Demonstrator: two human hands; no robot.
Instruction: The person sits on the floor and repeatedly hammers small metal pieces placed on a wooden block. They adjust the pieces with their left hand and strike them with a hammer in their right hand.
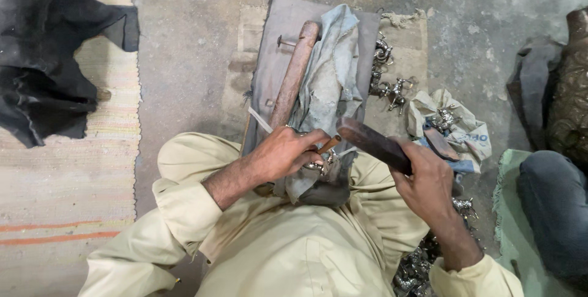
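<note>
L hand (pixel 285 152) pinching thin punch (pixel 329 144), tip on small silver piece (pixel 318 163) atop cloth-covered board (pixel 269 58). R hand (pixel 429 180) fingers wrapped tight round dark wooden block (pixel 372 144), raised just right of punch. More silver figures (pixel 392 88) lying beside board, near bag (pixel 471 128).

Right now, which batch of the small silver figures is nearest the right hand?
The pile on the floor just below the right hand, beside its forearm. The figures on the cloth and by the board lie farther up.

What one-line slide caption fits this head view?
Left hand steadies a small punch on a shiny metal piece while right hand holds a dark mallet.
</note>
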